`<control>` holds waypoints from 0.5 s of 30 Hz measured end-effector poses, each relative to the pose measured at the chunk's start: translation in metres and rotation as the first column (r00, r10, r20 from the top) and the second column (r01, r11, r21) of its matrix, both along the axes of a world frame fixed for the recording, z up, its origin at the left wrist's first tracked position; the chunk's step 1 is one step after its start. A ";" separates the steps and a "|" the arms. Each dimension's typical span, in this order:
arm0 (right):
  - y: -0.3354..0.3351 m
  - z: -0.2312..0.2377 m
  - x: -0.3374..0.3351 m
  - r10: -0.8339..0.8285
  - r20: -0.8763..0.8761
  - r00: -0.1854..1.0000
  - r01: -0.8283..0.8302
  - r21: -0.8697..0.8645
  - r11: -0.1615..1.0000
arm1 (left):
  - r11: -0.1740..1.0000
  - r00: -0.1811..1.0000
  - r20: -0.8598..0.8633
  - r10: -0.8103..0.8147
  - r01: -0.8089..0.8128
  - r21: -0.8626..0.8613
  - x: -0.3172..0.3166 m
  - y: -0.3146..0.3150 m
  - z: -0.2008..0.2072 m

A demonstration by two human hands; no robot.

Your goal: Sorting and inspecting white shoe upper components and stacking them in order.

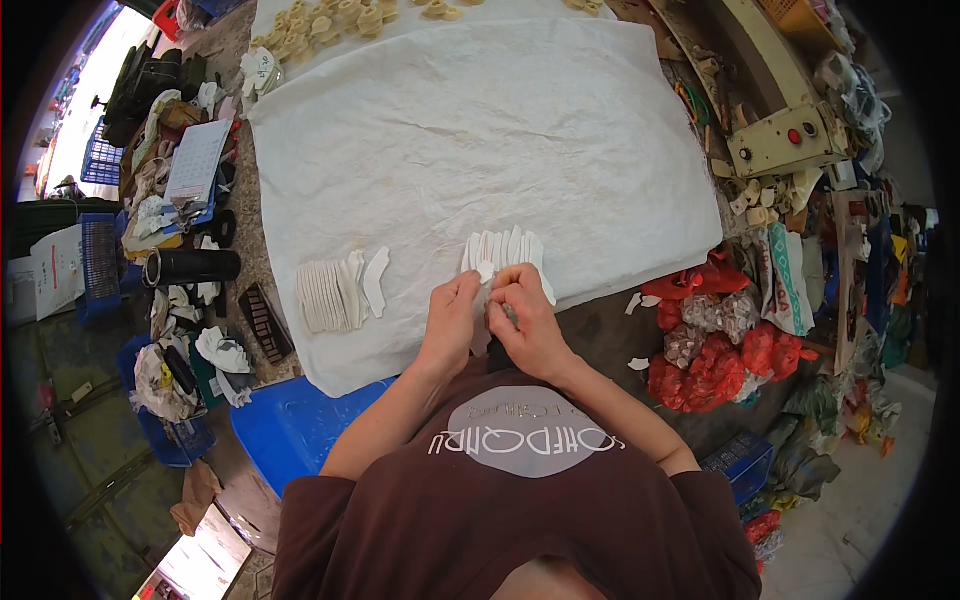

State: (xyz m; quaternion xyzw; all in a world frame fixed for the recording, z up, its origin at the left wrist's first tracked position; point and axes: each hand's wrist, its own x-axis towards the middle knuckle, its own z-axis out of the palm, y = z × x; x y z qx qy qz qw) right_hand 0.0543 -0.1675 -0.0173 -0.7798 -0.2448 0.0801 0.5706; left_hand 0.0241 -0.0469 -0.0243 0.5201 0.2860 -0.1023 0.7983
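Note:
My left hand (452, 320) and my right hand (525, 318) meet at the near edge of a large white cloth (500, 130) spread over the table. Together they pinch a small white curved piece (486, 271) between their fingertips. Just beyond the hands stands a fanned row of white curved pieces (510, 250). A second row of the same white pieces (335, 295) lies to the left on the cloth, with one piece (376, 280) leaning at its right end.
Beige cut shapes (330, 22) lie at the cloth's far edge. A black cylinder (192, 266), a calculator (197, 160) and clutter crowd the left. A machine box with a red button (790, 140) sits right. Red bags (715, 355) lie near right. A blue crate (290, 425) stands below.

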 end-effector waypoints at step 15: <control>-0.194 -0.084 -0.037 0.213 -0.151 0.965 -0.198 -0.955 0.220 | 0.880 0.879 0.046 0.475 -0.473 -0.034 0.031 0.054 -0.019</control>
